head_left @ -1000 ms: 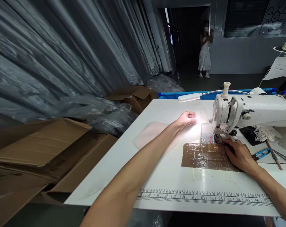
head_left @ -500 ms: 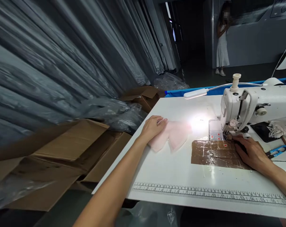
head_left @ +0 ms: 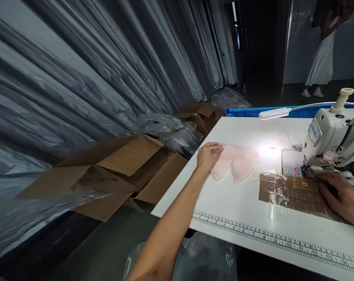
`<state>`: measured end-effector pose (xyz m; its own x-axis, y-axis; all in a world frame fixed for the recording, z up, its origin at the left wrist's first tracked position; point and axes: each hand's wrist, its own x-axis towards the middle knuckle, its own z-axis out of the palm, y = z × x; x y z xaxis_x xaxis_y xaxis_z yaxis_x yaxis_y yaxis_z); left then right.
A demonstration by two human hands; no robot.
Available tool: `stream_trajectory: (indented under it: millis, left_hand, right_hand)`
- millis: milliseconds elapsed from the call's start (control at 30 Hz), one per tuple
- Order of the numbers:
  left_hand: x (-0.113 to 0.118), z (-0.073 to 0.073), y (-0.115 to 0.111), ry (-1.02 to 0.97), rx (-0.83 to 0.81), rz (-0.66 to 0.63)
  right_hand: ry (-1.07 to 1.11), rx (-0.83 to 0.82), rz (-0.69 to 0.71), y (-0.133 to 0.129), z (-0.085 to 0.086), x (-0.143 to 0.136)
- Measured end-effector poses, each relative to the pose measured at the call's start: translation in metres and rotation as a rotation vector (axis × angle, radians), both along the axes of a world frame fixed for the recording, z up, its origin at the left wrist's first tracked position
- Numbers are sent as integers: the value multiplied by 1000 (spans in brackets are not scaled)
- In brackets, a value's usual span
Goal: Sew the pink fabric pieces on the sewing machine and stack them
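Observation:
My left hand (head_left: 208, 158) is at the left part of the white sewing table (head_left: 223, 207), its fingers closed on the left edge of a thin pale pink fabric piece (head_left: 241, 164). The fabric lies flat, with two rounded lobes toward me. My right hand (head_left: 342, 197) rests by the needle area of the white sewing machine (head_left: 326, 136), on the brown taped sheet (head_left: 282, 191). Its thumb and index finger are apart, the fingertips close beside the presser foot (head_left: 305, 171). No held thing shows there.
A lit lamp (head_left: 275, 113) reaches over the table. A printed ruler (head_left: 253, 233) runs along the front edge. Open cardboard boxes (head_left: 133, 156) and clear plastic bags (head_left: 179, 134) lie at the left, before a grey curtain (head_left: 107, 58). A person (head_left: 323, 58) stands at the back right.
The view has swung left, so the table and machine sit farther right in the picture. My left hand stays on the pink fabric, and my right hand stays beside the presser foot.

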<state>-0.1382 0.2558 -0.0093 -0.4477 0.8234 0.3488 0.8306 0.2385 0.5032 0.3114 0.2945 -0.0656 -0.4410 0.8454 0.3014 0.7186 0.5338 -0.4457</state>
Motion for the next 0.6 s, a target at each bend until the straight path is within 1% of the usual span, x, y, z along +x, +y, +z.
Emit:
stream_trajectory:
  millis: [67, 133, 200, 233, 267, 300, 333, 367, 400, 433, 467, 500, 533, 567, 600]
  left_hand:
    - [6, 7, -4, 36, 9, -37]
    - [15, 16, -10, 73, 6, -115]
    - [29, 25, -16, 97, -16, -211]
    - [38, 29, -19, 110, -34, -275]
    - [50, 32, -23, 125, -49, -349]
    - [64, 33, -26, 140, -61, -441]
    - [80, 34, -30, 151, -61, -545]
    - [97, 34, -35, 147, -49, -652]
    - [115, 33, -39, 128, -36, -755]
    - [133, 32, -44, 110, -29, -855]
    - [150, 32, -49, 96, -35, -973]
    - [166, 31, -53, 81, -47, -1100]
    - [180, 32, -57, 55, -50, -1205]
    - [190, 33, -58, 14, -47, -1279]
    - [198, 34, -59, -37, -40, -1322]
  right_hand:
    - [11, -17, 6, 0, 3, -1]
    - [57, -23, 2, -2, 10, -2]
    - [145, -4, -28, -8, 20, -5]
    - [193, -21, -30, -12, 27, -7]
    - [233, -81, -19, -18, 34, -10]
    - [272, -198, 14, -24, 42, -15]
    - [295, -401, 85, -31, 49, -20]
    - [332, -655, 139, -38, 55, -27]
    - [416, -894, 167, -44, 59, -34]
    - [512, -1098, 190, -49, 62, -41]
    - [600, -1221, 196, -53, 63, -49]
    - [651, -1282, 188, -56, 63, -55]
    - [673, -1292, 169, -58, 62, -61]
    - [675, -1266, 152, -59, 61, -65]
    - [660, -1220, 150, -61, 60, -67]
